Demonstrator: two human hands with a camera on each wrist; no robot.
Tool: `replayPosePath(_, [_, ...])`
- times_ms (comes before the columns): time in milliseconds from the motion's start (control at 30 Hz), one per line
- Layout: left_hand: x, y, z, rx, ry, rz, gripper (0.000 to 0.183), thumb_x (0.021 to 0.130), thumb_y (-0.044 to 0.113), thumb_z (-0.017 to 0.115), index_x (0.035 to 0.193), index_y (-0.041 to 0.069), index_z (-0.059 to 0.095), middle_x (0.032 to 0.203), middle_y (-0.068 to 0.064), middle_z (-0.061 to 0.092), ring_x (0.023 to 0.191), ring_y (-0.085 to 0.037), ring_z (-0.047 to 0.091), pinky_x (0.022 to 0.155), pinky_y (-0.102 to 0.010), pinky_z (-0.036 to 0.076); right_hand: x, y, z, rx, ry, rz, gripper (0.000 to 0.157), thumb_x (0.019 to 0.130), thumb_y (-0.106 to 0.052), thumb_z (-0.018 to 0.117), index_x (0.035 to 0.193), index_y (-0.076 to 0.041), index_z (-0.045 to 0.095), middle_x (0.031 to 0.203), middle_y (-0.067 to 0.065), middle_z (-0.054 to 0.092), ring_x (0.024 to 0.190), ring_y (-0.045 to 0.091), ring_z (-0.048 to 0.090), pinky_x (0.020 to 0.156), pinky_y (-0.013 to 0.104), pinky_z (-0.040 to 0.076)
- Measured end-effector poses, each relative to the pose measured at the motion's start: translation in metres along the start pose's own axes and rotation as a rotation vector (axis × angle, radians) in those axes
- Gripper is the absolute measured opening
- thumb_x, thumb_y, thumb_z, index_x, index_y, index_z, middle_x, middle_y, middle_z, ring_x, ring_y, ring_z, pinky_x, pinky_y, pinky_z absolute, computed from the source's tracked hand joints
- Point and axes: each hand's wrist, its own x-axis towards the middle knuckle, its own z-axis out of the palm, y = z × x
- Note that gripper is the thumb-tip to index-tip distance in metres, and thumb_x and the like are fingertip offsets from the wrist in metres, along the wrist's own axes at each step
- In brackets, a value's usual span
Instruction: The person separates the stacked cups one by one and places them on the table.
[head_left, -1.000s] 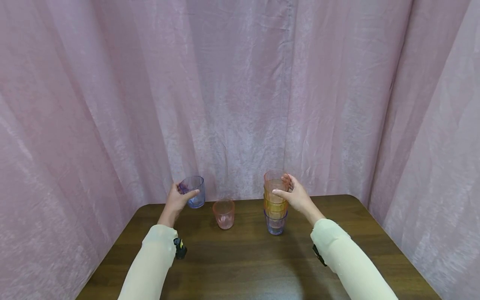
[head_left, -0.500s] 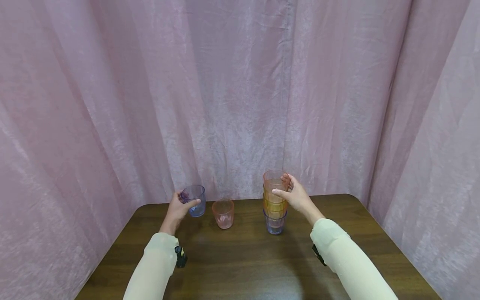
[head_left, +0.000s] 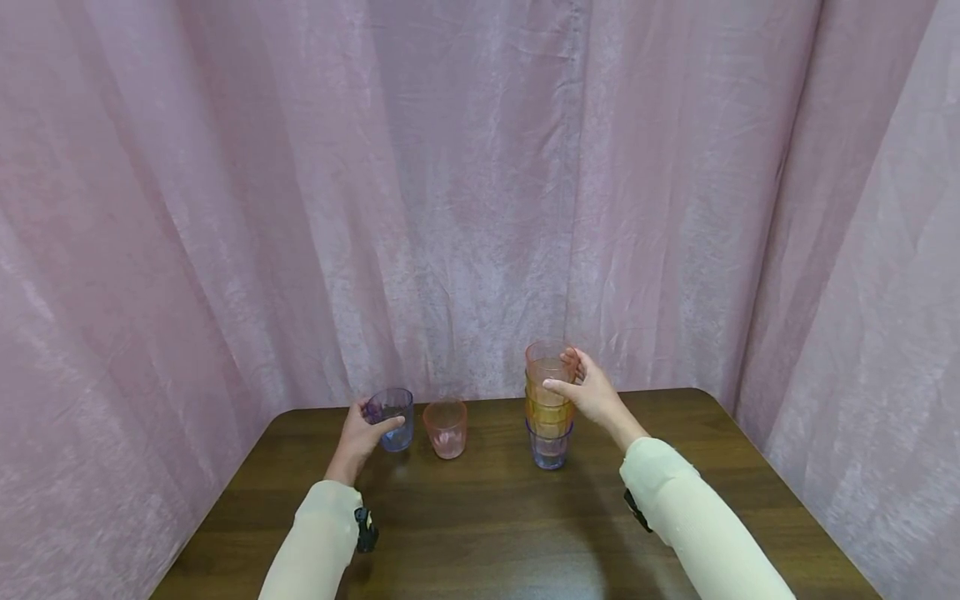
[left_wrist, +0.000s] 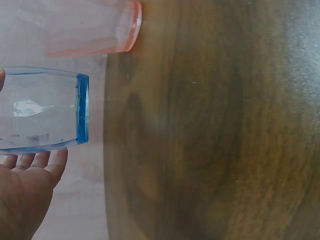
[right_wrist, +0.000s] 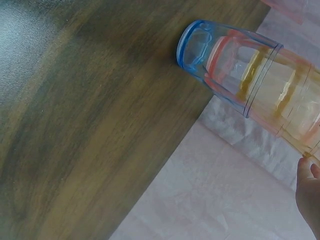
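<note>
My left hand (head_left: 363, 431) grips a clear blue plastic cup (head_left: 397, 433), thumb across the near side and fingers round the left. In the left wrist view the cup's thick blue base (left_wrist: 83, 109) faces the table. Just right of it, a clear pink cup (head_left: 448, 433) stands upright on the table. My right hand (head_left: 591, 388) holds the upper part of a stack of nested cups (head_left: 550, 412), its thumb in front and its fingers behind. The stack has a blue cup (head_left: 550, 454) at the bottom, pink and yellow ones inside, and a pink-orange rim on top.
The brown wooden table (head_left: 465, 533) has rounded far corners. A pink velvet curtain (head_left: 480, 208) hangs right behind its far edge and along both sides. Dark wrist cameras (head_left: 366, 530) sit at the pale sleeves (head_left: 318, 533).
My left hand has lowered the blue cup toward the table and brought it slightly right, nearer the lone pink cup. My right hand and the stack have stayed nearly still.
</note>
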Motion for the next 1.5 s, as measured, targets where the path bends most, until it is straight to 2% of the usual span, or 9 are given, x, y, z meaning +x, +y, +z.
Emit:
replayPosePath(167, [0.000,-0.009,0.005,0.007,0.026,0.009,0.085,0.082,0.013,0.081,0.143,-0.010,0.027,0.137,-0.029,0.039,0.125,-0.040,0.040,0.108,-0.050,0.034,0.000,0.000,0.000,-0.004,-0.009,0.002,0.097,0.089,-0.037,0.075,0.158,-0.005,0.015,0.159,0.013,0.031,0.147,0.035,0.021,0.117,0.049,0.022])
replayPosePath(267, [-0.002,-0.012,0.007,0.006,0.037,0.051,0.088,0.079,0.018,0.084,0.140,-0.012,0.029,0.131,-0.030,0.041,0.120,-0.042,0.041,0.105,-0.052,0.036,0.000,0.000,0.000,-0.005,-0.010,0.002,0.096,0.089,-0.037,0.075,0.158,-0.005,0.015,0.159,0.012,0.031,0.147,0.035,0.021,0.117,0.049,0.022])
replayPosePath(400, [-0.003,-0.015,0.011,0.008,0.047,0.092,0.093,0.075,0.024,0.087,0.137,-0.014,0.029,0.124,-0.028,0.043,0.114,-0.040,0.043,0.099,-0.049,0.040,0.000,-0.001,0.000,-0.004,-0.007,-0.001,0.096,0.090,-0.036,0.075,0.158,-0.005,0.015,0.159,0.012,0.031,0.147,0.036,0.021,0.117,0.049,0.022])
replayPosePath(733, [-0.002,-0.020,0.015,0.020,0.027,-0.024,0.083,0.081,0.009,0.081,0.142,-0.009,0.027,0.130,-0.025,0.041,0.122,-0.038,0.042,0.104,-0.047,0.036,0.000,0.000,-0.001,-0.001,-0.005,0.000,0.095,0.090,-0.035,0.075,0.158,-0.004,0.016,0.159,0.012,0.031,0.147,0.036,0.022,0.117,0.049,0.022])
replayPosePath(1133, [0.000,-0.027,0.016,-0.010,0.014,-0.032,0.085,0.080,0.003,0.080,0.141,-0.010,0.023,0.135,-0.030,0.039,0.125,-0.041,0.043,0.105,-0.048,0.037,0.001,0.001,-0.001,-0.002,-0.008,0.009,0.099,0.088,-0.039,0.076,0.158,-0.006,0.016,0.159,0.011,0.031,0.147,0.035,0.022,0.117,0.048,0.022])
replayPosePath(1500, [0.000,-0.030,0.019,0.021,-0.022,-0.044,0.088,0.079,0.003,0.081,0.142,-0.009,0.020,0.138,-0.032,0.038,0.127,-0.044,0.042,0.106,-0.049,0.038,-0.001,-0.001,-0.002,0.000,-0.009,0.008,0.097,0.089,-0.038,0.076,0.158,-0.005,0.016,0.159,0.012,0.031,0.146,0.037,0.022,0.117,0.050,0.023])
